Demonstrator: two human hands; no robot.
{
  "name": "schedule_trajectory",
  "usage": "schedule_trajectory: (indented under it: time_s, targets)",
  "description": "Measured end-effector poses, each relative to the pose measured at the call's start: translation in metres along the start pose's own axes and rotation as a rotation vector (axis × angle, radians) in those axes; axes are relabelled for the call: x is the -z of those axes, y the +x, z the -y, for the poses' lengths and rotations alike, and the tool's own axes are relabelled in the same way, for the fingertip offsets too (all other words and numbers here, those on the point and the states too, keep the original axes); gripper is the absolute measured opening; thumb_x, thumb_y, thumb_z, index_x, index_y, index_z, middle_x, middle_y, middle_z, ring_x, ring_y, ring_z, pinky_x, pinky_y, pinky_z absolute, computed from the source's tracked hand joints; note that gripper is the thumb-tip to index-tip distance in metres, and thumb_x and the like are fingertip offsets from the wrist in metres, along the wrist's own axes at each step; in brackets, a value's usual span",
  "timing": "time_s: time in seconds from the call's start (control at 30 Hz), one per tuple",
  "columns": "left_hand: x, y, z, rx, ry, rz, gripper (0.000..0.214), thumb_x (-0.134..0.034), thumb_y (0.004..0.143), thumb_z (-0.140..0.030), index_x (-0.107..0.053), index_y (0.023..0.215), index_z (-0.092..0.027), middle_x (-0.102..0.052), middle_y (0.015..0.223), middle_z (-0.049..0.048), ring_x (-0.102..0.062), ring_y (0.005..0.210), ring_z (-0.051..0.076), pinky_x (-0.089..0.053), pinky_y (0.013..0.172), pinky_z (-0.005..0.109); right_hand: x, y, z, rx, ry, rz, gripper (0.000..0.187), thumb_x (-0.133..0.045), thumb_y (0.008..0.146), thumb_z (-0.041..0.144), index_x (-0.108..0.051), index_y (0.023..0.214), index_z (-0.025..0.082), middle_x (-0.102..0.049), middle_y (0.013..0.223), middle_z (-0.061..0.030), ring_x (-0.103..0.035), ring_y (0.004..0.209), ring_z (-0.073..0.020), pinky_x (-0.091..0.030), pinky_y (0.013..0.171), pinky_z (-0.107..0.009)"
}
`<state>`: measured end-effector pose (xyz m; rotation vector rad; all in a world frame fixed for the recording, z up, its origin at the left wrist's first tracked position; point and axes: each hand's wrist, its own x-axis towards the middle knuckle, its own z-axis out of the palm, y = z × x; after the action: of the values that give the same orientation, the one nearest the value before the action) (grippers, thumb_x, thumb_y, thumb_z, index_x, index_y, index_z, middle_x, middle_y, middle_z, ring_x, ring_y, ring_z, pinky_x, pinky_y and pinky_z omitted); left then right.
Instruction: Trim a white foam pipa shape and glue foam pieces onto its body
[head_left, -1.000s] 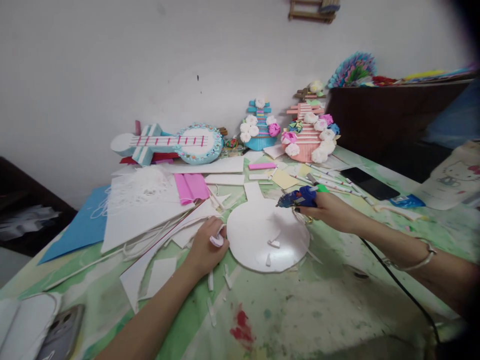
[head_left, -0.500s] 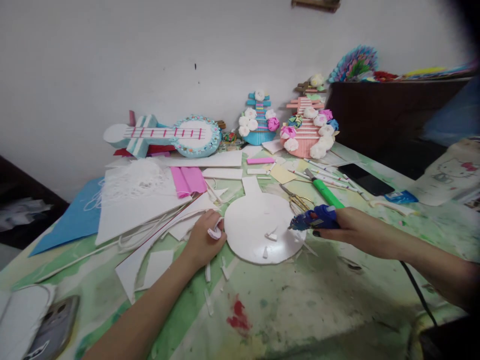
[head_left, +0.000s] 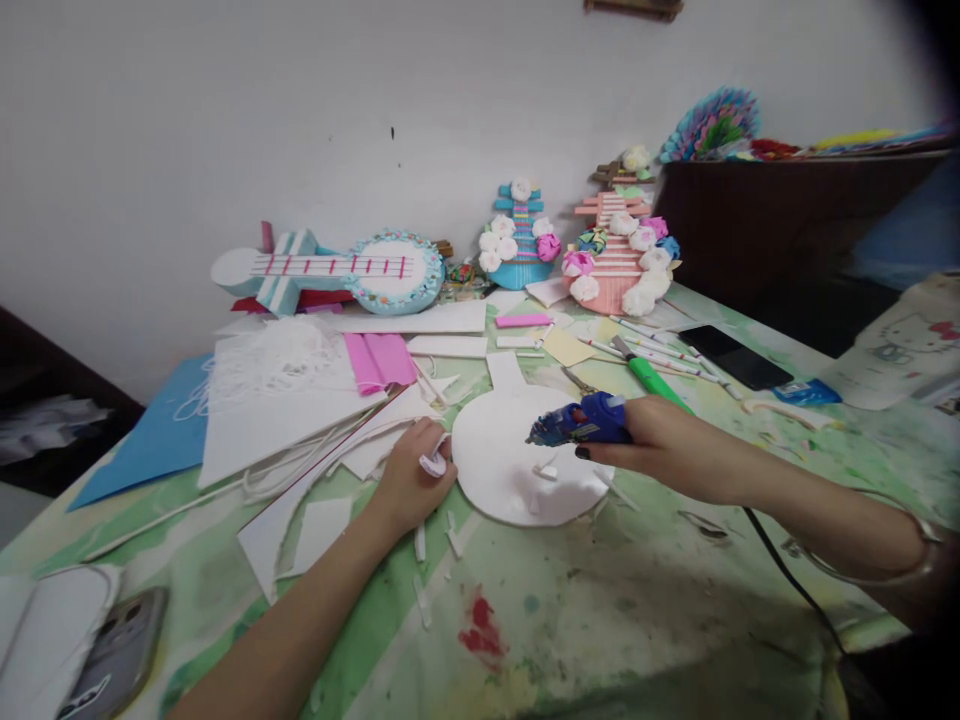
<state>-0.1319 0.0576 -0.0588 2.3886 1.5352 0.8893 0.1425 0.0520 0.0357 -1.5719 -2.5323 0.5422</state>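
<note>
My right hand (head_left: 656, 445) is closed round a blue glue gun (head_left: 581, 421) and holds it over a round white foam cutout (head_left: 499, 455) with a short neck, the nozzle pointing left above small white scraps on the disc. A black cord (head_left: 787, 580) trails back from the gun. My left hand (head_left: 409, 480) rests on the table at the cutout's left edge, its fingers pinched on a small curled white foam strip (head_left: 433, 462).
White foam sheets (head_left: 277, 410), pink paper (head_left: 379, 358) and blue card (head_left: 142, 440) lie to the left. Behind stand a foam guitar model (head_left: 337, 275) and two flowered models (head_left: 615, 265). A green knife (head_left: 649, 380), pens, scissors and a phone (head_left: 731, 355) lie right.
My right hand swung the glue gun toward the cutout's right edge, then left over the middle of the disc. My left hand stayed in place with the strip.
</note>
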Motion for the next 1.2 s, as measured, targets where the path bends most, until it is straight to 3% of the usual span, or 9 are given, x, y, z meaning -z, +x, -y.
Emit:
schedule_trajectory:
  time_s: [0.17, 0.4, 0.57, 0.8, 1.2]
  targets:
    - [0.001, 0.0, -0.001, -0.002, -0.012, 0.004, 0.019, -0.045, 0.062, -0.007, -0.033, 0.064, -0.021, -0.045, 0.071, 0.0018, -0.044, 0.071, 0.019, -0.037, 0.064, 0.031, -0.004, 0.008, 0.011, 0.028, -0.026, 0.008, 0.043, -0.046, 0.082, 0.048, -0.036, 0.053, 0.018, -0.04, 0.049, 0.002, -0.031, 0.045, -0.0084, -0.02, 0.046, -0.024]
    - [-0.001, 0.0, 0.001, 0.002, -0.012, 0.001, 0.018, -0.044, 0.063, -0.008, -0.033, 0.065, -0.021, -0.045, 0.072, 0.0018, -0.043, 0.071, 0.019, -0.036, 0.065, 0.031, -0.007, 0.014, 0.019, 0.116, -0.028, -0.092, 0.033, -0.05, 0.082, 0.043, -0.048, 0.061, 0.018, -0.044, 0.053, 0.002, -0.034, 0.047, -0.0086, -0.021, 0.048, -0.024]
    - [0.0, 0.0, 0.0, 0.012, -0.023, 0.015, 0.018, -0.044, 0.064, -0.008, -0.032, 0.065, -0.021, -0.044, 0.072, 0.0022, -0.042, 0.072, 0.019, -0.035, 0.065, 0.031, -0.008, 0.016, 0.019, 0.112, -0.004, -0.099, 0.035, -0.05, 0.081, 0.04, -0.044, 0.055, 0.017, -0.041, 0.049, 0.003, -0.032, 0.045, -0.0081, -0.02, 0.048, -0.024]
    - [0.0, -0.001, 0.0, 0.015, -0.024, 0.014, 0.018, -0.044, 0.064, -0.008, -0.032, 0.065, -0.021, -0.044, 0.072, 0.0023, -0.042, 0.072, 0.019, -0.035, 0.066, 0.031, -0.01, 0.021, 0.018, 0.094, 0.016, -0.095, 0.034, -0.049, 0.081, 0.042, -0.049, 0.057, 0.018, -0.046, 0.052, 0.0019, -0.039, 0.048, -0.01, -0.021, 0.05, -0.025]
    - [-0.001, -0.001, 0.002, 0.011, -0.031, 0.011, 0.02, -0.044, 0.063, -0.007, -0.03, 0.065, -0.022, -0.043, 0.073, 0.002, -0.042, 0.071, 0.019, -0.035, 0.066, 0.031, -0.008, 0.013, -0.002, -0.058, 0.02, 0.088, 0.032, -0.051, 0.076, 0.046, -0.052, 0.061, 0.018, -0.043, 0.056, 0.0013, -0.035, 0.051, -0.011, -0.021, 0.049, -0.026]
